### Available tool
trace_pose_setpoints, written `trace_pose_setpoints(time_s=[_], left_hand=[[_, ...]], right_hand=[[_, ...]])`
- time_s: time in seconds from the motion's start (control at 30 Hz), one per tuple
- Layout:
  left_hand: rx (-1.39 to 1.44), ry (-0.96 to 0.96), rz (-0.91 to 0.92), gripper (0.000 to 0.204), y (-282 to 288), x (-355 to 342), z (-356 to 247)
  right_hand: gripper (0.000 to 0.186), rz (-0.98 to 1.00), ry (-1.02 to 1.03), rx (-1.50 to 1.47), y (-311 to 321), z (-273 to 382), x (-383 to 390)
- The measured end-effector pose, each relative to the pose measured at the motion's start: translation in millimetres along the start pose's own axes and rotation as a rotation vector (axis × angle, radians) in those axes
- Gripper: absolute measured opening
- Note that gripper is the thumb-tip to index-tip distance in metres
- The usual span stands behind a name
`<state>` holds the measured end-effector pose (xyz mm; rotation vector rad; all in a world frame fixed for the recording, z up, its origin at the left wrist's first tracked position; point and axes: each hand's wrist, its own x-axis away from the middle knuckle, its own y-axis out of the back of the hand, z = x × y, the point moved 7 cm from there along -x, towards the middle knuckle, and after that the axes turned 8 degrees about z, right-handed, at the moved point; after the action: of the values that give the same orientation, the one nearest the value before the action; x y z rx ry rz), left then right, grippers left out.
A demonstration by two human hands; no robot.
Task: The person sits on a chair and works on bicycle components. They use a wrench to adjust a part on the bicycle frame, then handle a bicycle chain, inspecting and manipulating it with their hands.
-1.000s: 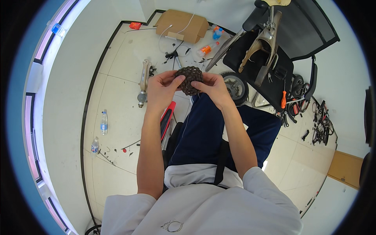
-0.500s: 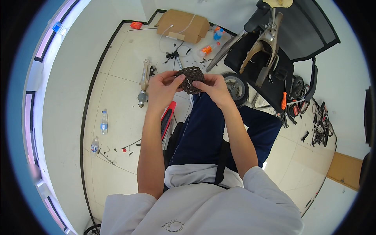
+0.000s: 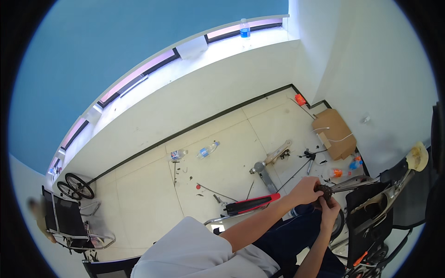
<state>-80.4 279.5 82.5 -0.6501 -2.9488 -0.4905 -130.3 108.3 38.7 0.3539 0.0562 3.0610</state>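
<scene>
A dark brown bundle of small links, which looks like a coiled bicycle chain [image 3: 326,190], is held up over my lap. My left hand [image 3: 304,190] grips it from the left with closed fingers. From below and to the right, my right hand [image 3: 329,210] closes on its lower side. Fingers cover much of the chain, so only part of it shows. Below the left forearm, a red and black bicycle part [image 3: 252,204] lies by the floor.
Loose metal bicycle parts [image 3: 273,157] and plastic bottles [image 3: 207,149] lie on the tiled floor. A cardboard box [image 3: 336,134] stands against the far right wall. A black chair at right carries a bicycle frame [image 3: 384,206]. Another chair [image 3: 67,217] stands far left.
The view has swung left, bringing the window ledge and far-left chair into sight. My hands and the chain now appear lower and farther right; both hands keep hold of it.
</scene>
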Motion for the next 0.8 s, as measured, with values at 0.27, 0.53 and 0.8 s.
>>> trace_pose_setpoints(time_s=[0.27, 0.53, 0.8], left_hand=[[-0.113, -0.107, -0.146, 0.028, -15, -5, 16], [0.124, -0.161, 0.065, 0.036, -19, -6, -6], [0.144, -0.066, 0.039, 0.036, -14, -6, -4]], right_hand=[[0.016, 0.068, 0.067, 0.133, 0, 3, 1], [0.019, 0.119, 0.016, -0.422, 28, -18, 25], [0.025, 0.076, -0.033, -0.316, 17, 0, 36]])
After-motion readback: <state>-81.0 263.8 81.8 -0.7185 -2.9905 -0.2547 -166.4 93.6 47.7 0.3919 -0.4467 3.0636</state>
